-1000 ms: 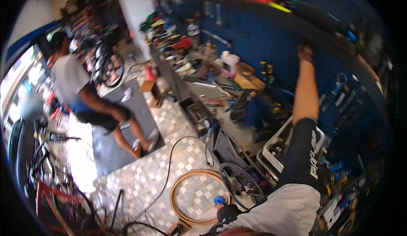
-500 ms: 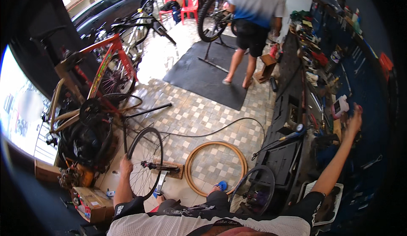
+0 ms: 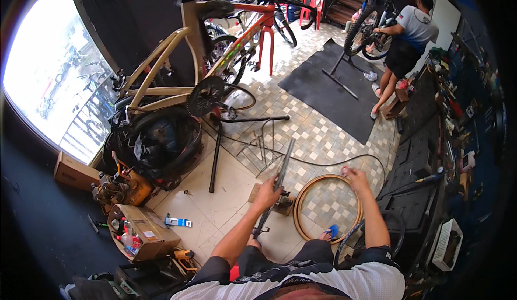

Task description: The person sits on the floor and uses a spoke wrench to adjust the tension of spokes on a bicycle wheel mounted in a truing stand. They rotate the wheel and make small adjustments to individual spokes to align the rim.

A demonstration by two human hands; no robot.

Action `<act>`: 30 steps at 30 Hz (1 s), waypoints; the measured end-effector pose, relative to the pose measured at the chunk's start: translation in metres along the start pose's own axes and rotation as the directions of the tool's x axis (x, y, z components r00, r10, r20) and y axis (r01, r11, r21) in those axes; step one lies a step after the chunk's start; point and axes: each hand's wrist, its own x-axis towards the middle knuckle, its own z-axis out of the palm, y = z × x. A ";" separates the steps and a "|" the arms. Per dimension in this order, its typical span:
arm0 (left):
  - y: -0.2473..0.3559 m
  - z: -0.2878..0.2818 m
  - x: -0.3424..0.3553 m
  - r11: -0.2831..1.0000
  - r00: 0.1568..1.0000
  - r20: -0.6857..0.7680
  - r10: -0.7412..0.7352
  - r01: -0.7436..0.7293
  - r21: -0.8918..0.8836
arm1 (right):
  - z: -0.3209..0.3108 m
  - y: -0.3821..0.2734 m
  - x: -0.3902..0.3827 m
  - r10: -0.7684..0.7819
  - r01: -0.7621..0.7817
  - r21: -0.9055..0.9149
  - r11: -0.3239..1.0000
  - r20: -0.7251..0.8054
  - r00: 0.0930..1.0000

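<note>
My left hand (image 3: pixel 266 193) is closed round the rim of a bicycle wheel (image 3: pixel 285 162), which stands nearly edge-on in front of me. The wheel's hub and a wooden block beneath it show just right of that hand. My right hand (image 3: pixel 356 180) is raised, fingers curled together; whatever small thing they hold, I cannot make out. Below it in the picture, a pair of tan bicycle tires (image 3: pixel 298 214) lies on the floor; the hand appears above their far edge. One foot in a blue flip-flop (image 3: pixel 334 231) rests inside the tire ring.
A tan and orange bike frame (image 3: pixel 167 91) stands at left. Nearer are a cardboard box (image 3: pixel 152 234) of bottles and a black stand leg (image 3: pixel 216 162). A black hose (image 3: pixel 323 162) crosses the floor. At right runs a dark workbench (image 3: pixel 412 162); farther off, a person (image 3: pixel 412 36) handles a bike.
My right hand has come back from the tool wall at right to above the tires. The wheel has turned from broadside to nearly edge-on. My view has swung left.
</note>
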 end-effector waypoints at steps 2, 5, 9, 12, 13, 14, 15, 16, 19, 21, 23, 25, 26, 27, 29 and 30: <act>0.019 -0.013 -0.018 0.999 0.988 0.144 -0.049 0.049 0.006 | 0.055 0.028 -0.022 0.046 -0.041 -0.058 0.997 0.087 0.995; -0.009 -0.023 -0.041 0.980 0.989 0.130 -0.063 0.086 -0.178 | 0.133 0.034 -0.047 -0.022 0.069 -0.199 0.978 0.230 0.973; -0.037 -0.019 -0.060 0.982 0.992 0.129 0.009 0.015 -0.187 | 0.174 0.062 -0.061 0.056 0.037 -0.387 0.921 0.226 0.972; -0.033 -0.026 -0.071 0.974 0.970 0.234 -0.062 0.109 -0.196 | 0.188 0.106 -0.058 0.082 -0.010 -0.390 0.921 0.167 0.982; -0.030 -0.033 -0.075 0.966 0.964 0.254 -0.075 0.133 -0.220 | 0.196 0.123 -0.053 0.100 -0.032 -0.375 0.927 0.163 0.981; -0.027 -0.035 -0.077 0.957 0.956 0.283 -0.075 0.149 -0.250 | 0.202 0.142 -0.049 0.066 -0.015 -0.410 0.912 0.112 0.991; -0.025 -0.036 -0.078 0.945 0.947 0.313 -0.075 0.168 -0.280 | 0.204 0.160 -0.044 0.084 -0.025 -0.402 0.915 0.130 0.988; -0.031 -0.039 -0.082 0.944 0.950 0.301 -0.086 0.175 -0.280 | 0.221 0.172 -0.037 0.099 -0.029 -0.385 0.923 0.164 0.981; -0.054 -0.035 -0.091 0.931 0.949 0.304 -0.080 0.181 -0.318 | 0.253 0.206 -0.032 0.061 -0.009 -0.244 0.970 0.206 0.977; -0.069 -0.030 -0.095 0.912 0.951 0.303 -0.060 0.176 -0.371 | 0.262 0.225 -0.031 0.017 0.026 -0.214 0.976 0.197 0.980; -0.073 -0.026 -0.099 0.860 0.959 0.282 -0.016 0.157 -0.485 | 0.267 0.252 -0.038 0.000 0.044 -0.275 0.960 0.161 0.987; -0.084 -0.017 -0.098 0.843 0.959 0.285 -0.006 0.158 -0.514 | 0.262 0.285 -0.045 -0.046 0.073 -0.251 0.965 0.112 0.993; -0.083 -0.013 -0.099 0.813 0.966 0.251 0.058 0.101 -0.573 | 0.259 0.297 -0.054 -0.070 0.089 -0.241 0.966 0.089 0.994; -0.086 -0.005 -0.099 0.792 0.977 0.192 0.093 0.044 -0.609 | 0.256 0.309 -0.064 -0.095 0.107 -0.231 0.967 0.062 0.994; -0.090 0.001 -0.105 0.805 0.977 0.166 0.133 -0.009 -0.593 | 0.258 0.333 -0.096 -0.175 0.165 -0.202 0.965 -0.035 0.984; -0.095 0.007 -0.109 0.779 0.978 0.158 0.136 -0.007 -0.627 | 0.255 0.347 -0.115 -0.090 0.079 -0.246 0.966 -0.034 0.995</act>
